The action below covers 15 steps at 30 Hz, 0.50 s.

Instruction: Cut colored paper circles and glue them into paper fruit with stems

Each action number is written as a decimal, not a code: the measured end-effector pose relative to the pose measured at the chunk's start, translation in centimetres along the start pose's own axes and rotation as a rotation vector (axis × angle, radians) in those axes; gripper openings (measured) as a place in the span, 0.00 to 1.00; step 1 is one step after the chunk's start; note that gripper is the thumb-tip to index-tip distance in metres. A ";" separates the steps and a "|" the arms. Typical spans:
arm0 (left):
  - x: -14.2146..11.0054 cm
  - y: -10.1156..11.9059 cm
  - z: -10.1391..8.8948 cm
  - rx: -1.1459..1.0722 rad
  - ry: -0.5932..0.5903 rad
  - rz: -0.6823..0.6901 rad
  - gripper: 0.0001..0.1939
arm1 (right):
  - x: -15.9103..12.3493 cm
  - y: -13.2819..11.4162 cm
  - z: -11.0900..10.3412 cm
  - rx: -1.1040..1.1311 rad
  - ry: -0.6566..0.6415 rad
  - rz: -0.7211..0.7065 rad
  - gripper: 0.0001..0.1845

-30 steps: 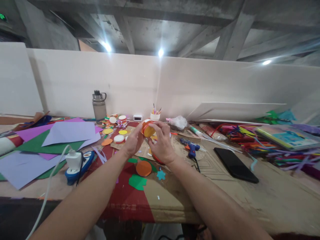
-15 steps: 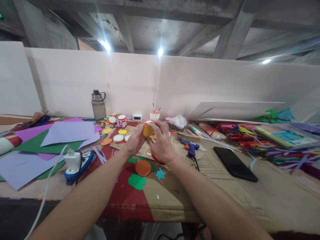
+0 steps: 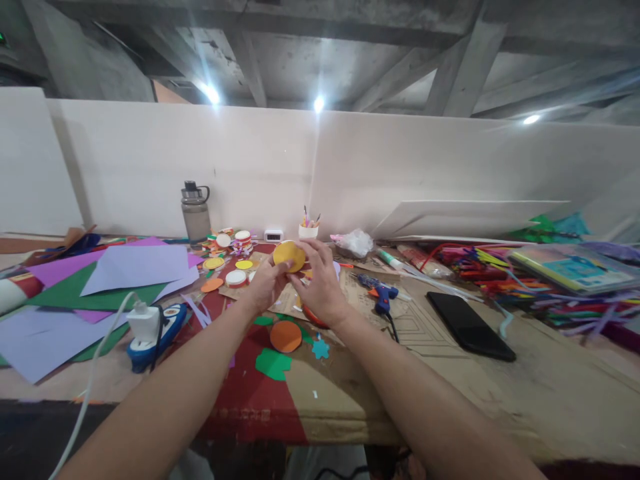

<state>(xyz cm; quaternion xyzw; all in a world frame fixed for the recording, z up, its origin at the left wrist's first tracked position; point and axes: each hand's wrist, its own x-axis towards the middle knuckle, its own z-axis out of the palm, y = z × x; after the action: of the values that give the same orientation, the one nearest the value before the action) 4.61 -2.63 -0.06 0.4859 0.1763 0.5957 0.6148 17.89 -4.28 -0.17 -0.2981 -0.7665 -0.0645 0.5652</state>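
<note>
Both my hands meet above the middle of the table and hold a yellow-orange paper disc (image 3: 289,256) between them, its flat face turned toward me. My left hand (image 3: 265,285) grips the disc's left and lower edge with curled fingers. My right hand (image 3: 320,285) pinches its right edge, fingers arched over the top. Below the hands lie an orange paper circle (image 3: 285,336), a green cut-out (image 3: 273,364) and a small teal star (image 3: 321,349) on brown cardboard.
A blue glue gun (image 3: 383,295) and a black phone (image 3: 470,327) lie to the right. At left sit coloured paper sheets (image 3: 125,267), a white plug on a blue tool (image 3: 150,328) and a grey bottle (image 3: 195,212). Paper discs (image 3: 235,248) and pipe cleaners (image 3: 505,280) crowd the back.
The disc has been turned in my hands: earlier it showed edge-on with an orange-and-white rim, now its yellow face shows flat. Both hands stayed in place.
</note>
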 end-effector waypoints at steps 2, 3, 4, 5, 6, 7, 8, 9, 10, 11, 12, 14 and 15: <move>-0.1 0.5 0.3 -0.113 0.062 -0.043 0.20 | 0.1 -0.1 0.0 0.025 0.057 0.057 0.31; 0.0 0.7 0.4 -0.159 0.090 -0.062 0.19 | 0.1 -0.1 0.0 0.039 0.075 0.090 0.31; 0.0 0.9 0.3 -0.197 0.117 -0.070 0.18 | 0.1 -0.1 0.1 0.057 0.084 0.125 0.30; 0.1 1.0 0.1 -0.224 0.137 -0.075 0.18 | 0.0 -0.2 0.1 0.079 0.085 0.159 0.29; 0.2 1.0 -0.1 -0.241 0.150 -0.072 0.17 | 0.0 -0.2 0.2 0.104 0.082 0.190 0.27; 0.2 1.0 -0.4 -0.249 0.153 -0.062 0.17 | -0.1 -0.2 0.3 0.130 0.079 0.215 0.25; 0.3 0.9 -0.6 -0.248 0.144 -0.050 0.17 | -0.1 -0.3 0.4 0.155 0.076 0.234 0.23; 0.3 0.8 -0.7 -0.242 0.127 -0.034 0.17 | -0.2 -0.4 0.5 0.177 0.071 0.246 0.22; 0.3 0.7 -0.8 -0.232 0.103 -0.018 0.17 | -0.2 -0.4 0.5 0.195 0.066 0.256 0.20; 0.3 0.6 -0.8 -0.218 0.076 -0.005 0.17 | -0.2 -0.5 0.5 0.208 0.064 0.264 0.19; 0.3 0.6 -0.8 -0.200 0.050 0.002 0.17 | -0.2 -0.5 0.5 0.216 0.063 0.273 0.18; 0.2 0.4 -0.8 -0.154 0.009 -0.004 0.18 | -0.1 -0.6 0.4 0.227 0.061 0.291 0.14; 0.2 0.3 -0.8 -0.130 -0.006 -0.007 0.18 | 0.0 -0.6 0.3 0.232 0.061 0.298 0.12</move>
<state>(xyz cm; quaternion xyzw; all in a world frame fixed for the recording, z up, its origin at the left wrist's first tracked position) 3.85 -2.23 -0.12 0.4460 0.1372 0.6022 0.6478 17.30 -4.61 -0.15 -0.3391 -0.6985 0.0996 0.6222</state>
